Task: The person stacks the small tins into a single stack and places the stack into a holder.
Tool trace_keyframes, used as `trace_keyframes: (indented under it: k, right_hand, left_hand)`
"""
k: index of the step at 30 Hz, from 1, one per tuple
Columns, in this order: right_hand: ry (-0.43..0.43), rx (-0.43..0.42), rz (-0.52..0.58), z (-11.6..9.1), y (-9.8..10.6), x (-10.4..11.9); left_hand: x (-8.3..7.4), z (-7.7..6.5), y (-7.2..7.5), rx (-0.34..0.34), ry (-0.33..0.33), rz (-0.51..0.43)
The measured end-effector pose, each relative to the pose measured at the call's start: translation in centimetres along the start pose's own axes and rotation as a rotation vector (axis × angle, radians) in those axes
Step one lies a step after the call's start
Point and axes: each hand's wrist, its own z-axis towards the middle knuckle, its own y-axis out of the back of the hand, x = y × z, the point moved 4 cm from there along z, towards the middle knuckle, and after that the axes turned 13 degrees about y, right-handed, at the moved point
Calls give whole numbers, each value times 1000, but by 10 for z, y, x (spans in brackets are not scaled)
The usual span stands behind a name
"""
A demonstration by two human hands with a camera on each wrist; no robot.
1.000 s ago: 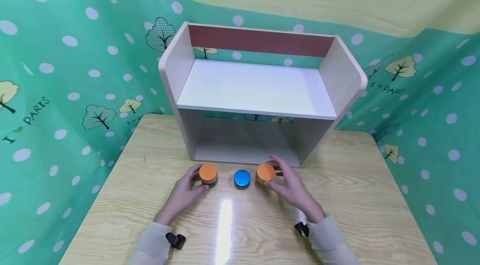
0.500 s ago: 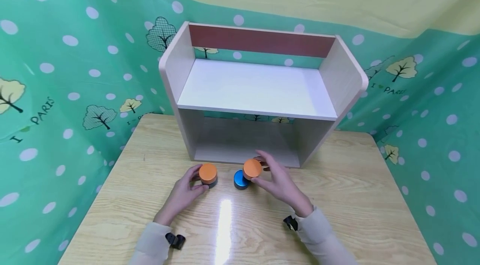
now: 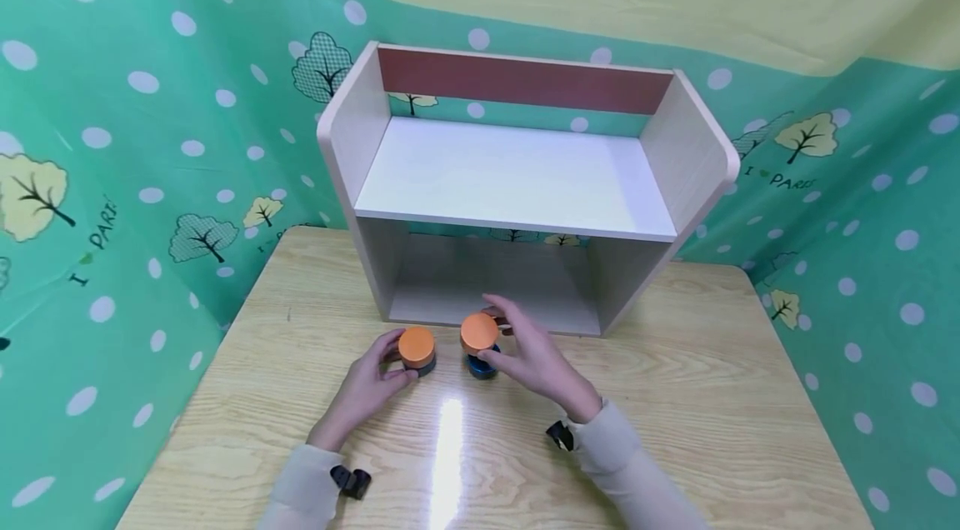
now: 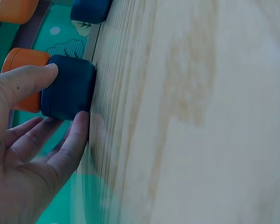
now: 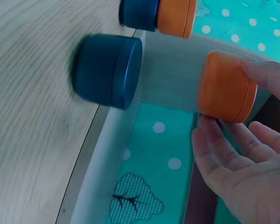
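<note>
My right hand (image 3: 536, 359) pinches an orange round tin (image 5: 226, 86) between thumb and fingers. In the right wrist view a clear gap separates it from the lone blue tin (image 5: 105, 70), which stands on the table. From the head view the orange tin overlaps the back of that blue tin. At the left, my left hand (image 3: 369, 382) curls thumb and fingers round a stack: an orange tin (image 3: 416, 345) on top of a blue tin (image 4: 69, 88). The left thumb lies across the seam of the two, with fingertips at the blue tin's lower side.
A two-level shelf unit (image 3: 517, 180) stands behind the tins, its lower front edge just beyond them. The wooden table (image 3: 705, 397) spreads out in front and to both sides. A green dotted curtain (image 3: 120, 138) hangs round the back and sides.
My right hand has lifted the orange tin off the table and carried it left, over the lone blue tin. My left hand and its stack have stayed in place.
</note>
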Motion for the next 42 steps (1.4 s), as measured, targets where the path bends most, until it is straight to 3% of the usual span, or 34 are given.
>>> trace_keyframes:
  k: [9,11,15,18,42]
  right_hand:
    - [21,47,41,21,-18,8]
    - [34,55,38,26,-21,11]
    - [61,61,35,36,-28,16]
    - [75,69,32,42,-32,18]
    - [69,144,62,59,-61,18]
  left_hand:
    - [-1,-2,2,13,-17,-12]
    - [-9,-7,3,17,-20,-8]
    - [-10,-7,2,19,-16,-3]
    - [-2,-3,1,17,-18,-8]
    - [-2,1,1,10,-13,-2]
